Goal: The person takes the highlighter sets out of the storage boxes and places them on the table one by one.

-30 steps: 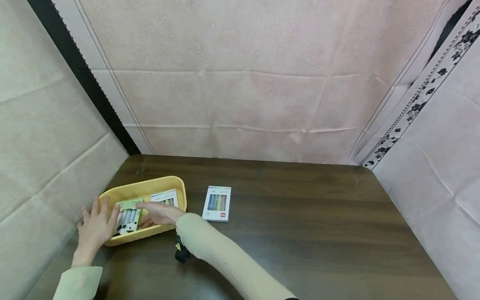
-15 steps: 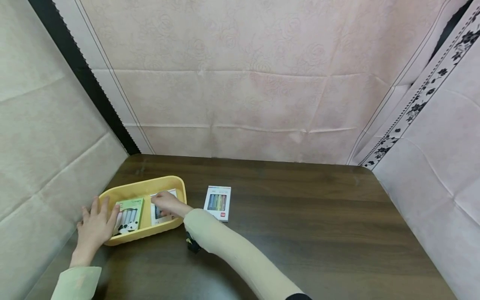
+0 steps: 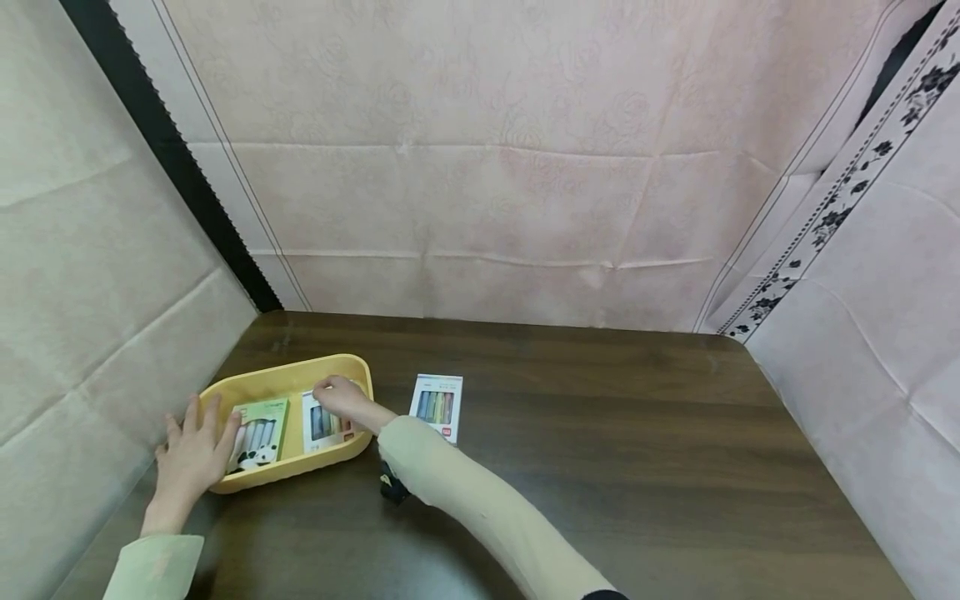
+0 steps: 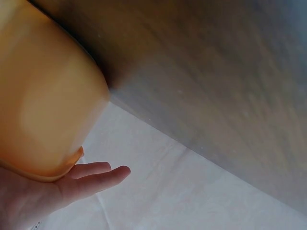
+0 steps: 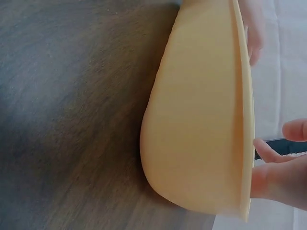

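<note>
A yellow plastic basket (image 3: 262,383) stands on the left of the table. My left hand (image 3: 191,450) rests on its left end, fingers spread over the rim; the left wrist view shows straight fingers (image 4: 103,181) beyond the basket's edge. My right hand (image 3: 343,397) is over the basket's right end, above a flat white box (image 3: 318,423) with a window showing coloured sticks, and hides part of it. The right wrist view shows its thumb and fingers apart above the rim. A green box (image 3: 262,429) with a panda picture lies in the basket's left half.
A second white box (image 3: 438,400) with coloured sticks lies on the dark wooden table (image 3: 600,433), right of the basket; my right forearm covers its lower corner. Pale cloth walls (image 3: 480,208) stand behind and on both sides.
My right hand has moved right, from beside the green box to above the white box in the basket. More of that white box shows now. My left hand stays on the basket.
</note>
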{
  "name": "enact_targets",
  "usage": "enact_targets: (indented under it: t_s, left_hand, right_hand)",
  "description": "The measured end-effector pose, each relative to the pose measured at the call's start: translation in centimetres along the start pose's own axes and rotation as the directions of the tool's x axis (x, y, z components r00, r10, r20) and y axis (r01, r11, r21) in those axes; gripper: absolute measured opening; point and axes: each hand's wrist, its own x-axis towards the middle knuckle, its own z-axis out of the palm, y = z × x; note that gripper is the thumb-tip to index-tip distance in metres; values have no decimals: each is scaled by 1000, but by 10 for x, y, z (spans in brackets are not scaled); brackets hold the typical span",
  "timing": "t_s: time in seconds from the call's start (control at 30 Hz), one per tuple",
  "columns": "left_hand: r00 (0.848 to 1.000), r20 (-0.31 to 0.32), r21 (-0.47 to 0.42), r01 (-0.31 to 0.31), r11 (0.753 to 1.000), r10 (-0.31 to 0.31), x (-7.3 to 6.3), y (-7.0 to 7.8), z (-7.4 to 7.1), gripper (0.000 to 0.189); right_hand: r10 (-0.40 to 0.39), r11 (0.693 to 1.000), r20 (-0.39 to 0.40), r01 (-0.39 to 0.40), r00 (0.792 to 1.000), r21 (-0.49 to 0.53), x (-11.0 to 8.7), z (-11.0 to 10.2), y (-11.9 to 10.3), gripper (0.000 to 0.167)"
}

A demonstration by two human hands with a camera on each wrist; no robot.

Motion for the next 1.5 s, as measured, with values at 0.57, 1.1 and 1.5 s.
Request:
enact_targets:
  t_s: [0.57, 1.1, 1.5]
  left_hand:
    - [1000, -3, -7, -4, 1000, 4, 0, 1, -1, 71]
    - [1000, 2, -17, -6, 1000, 6, 0, 2, -1, 71]
    - [1000, 14, -10, -3, 1000, 4, -2, 2, -1, 71]
  right_hand:
    - [69, 984, 21, -71, 997, 164, -2, -6, 5, 26]
    - [94, 907, 230, -179, 969, 380, 8, -5, 12, 37]
    - [129, 832, 282, -259, 951, 491, 10, -8, 14, 25]
